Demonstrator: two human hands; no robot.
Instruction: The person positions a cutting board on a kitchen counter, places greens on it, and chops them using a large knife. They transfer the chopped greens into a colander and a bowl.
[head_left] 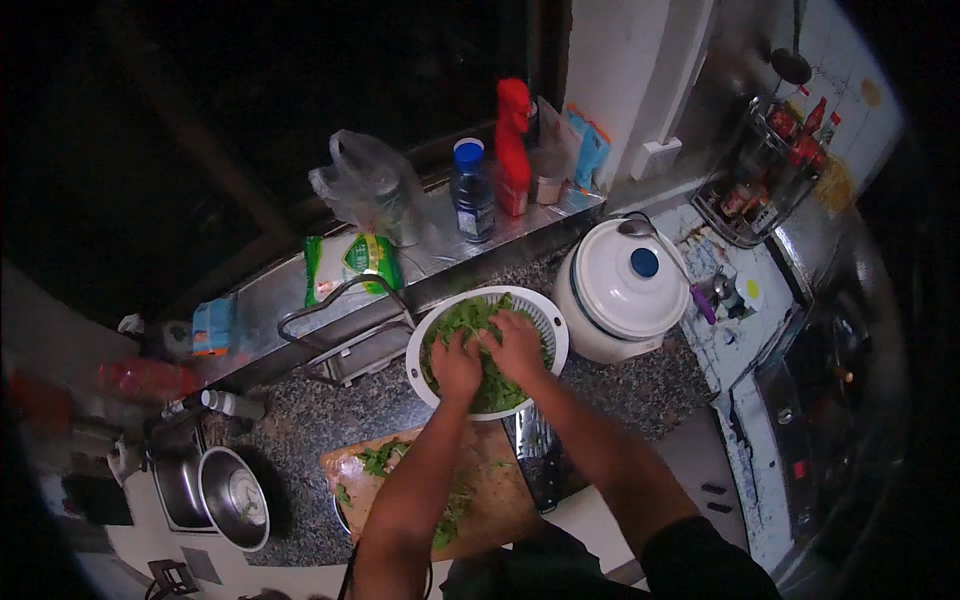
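A white plastic colander (558, 335) full of chopped leafy greens (492, 392) stands on the speckled counter. Both hands are down in it, close together. My left hand (457, 370) has its fingers curled into the leaves, their tips hidden. Beside it, my right hand (517, 347) also grips into the greens, fingers bent and partly buried. Nearer to me, under my left forearm, lies a wooden cutting board (498, 515) with loose greens (380, 459) scattered on it. A black-handled cleaver (543, 482) rests at the board's right side.
Right of the colander stands a white lidded pot (620, 285) with a ladle on its lid. A metal rack (365, 350) is behind-left. Along the ledge are a blue-capped bottle (473, 200) and a green-white packet (350, 265). A metal bowl (233, 500) sits by the sink (180, 475).
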